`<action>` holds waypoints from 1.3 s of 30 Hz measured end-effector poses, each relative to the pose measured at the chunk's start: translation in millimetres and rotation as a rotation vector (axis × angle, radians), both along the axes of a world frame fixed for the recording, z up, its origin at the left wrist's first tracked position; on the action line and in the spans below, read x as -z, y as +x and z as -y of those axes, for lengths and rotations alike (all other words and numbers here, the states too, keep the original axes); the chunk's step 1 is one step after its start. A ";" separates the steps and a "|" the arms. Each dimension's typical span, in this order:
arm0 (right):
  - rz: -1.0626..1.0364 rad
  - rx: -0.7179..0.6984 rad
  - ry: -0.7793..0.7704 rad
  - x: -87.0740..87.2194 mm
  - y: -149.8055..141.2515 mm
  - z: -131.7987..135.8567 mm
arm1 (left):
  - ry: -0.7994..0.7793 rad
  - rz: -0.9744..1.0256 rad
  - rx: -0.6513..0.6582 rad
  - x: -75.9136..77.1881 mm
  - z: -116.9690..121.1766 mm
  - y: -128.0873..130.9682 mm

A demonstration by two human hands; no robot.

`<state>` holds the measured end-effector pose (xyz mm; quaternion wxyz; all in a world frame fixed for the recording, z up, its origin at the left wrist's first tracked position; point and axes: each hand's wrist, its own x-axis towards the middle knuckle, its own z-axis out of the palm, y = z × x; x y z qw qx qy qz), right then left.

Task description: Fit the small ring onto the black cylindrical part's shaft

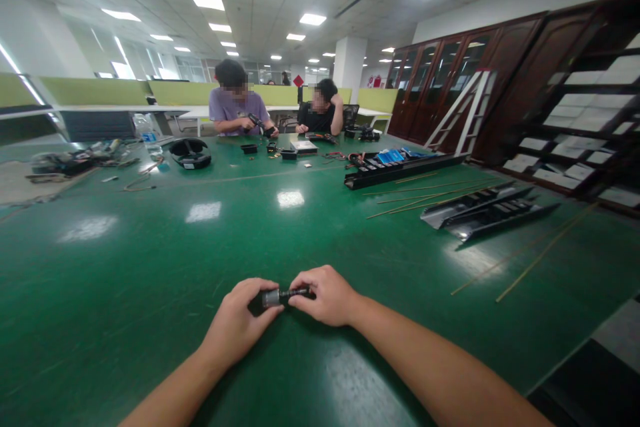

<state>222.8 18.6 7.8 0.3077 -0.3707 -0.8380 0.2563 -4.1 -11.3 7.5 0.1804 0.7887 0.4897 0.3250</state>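
Note:
A small dark part with a silver cylindrical section and a ribbed dark shaft, perhaps a small motor [271, 297], lies between my two hands just over the green tabletop [165, 267]. My left hand [239, 317] has its thumb and fingers closed around the thicker silver and black end. On the other side, my right hand [325, 295] pinches the thin dark end between thumb and fingers. The fingers partly cover both ends, so the part's exact kind is hard to make out.
Black metal channels [400, 170] and thin rods [540, 257] lie on the right. A black headset [190, 153] and tangled cables [75, 159] sit far left. Two people [240, 107] are seated across the table, one holding a dark tool. A stepladder [465, 110] stands beyond.

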 end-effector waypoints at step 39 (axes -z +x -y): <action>-0.015 0.058 0.028 -4.7 2.2 -0.4 | 0.057 0.036 -0.007 5.2 -5.1 -4.8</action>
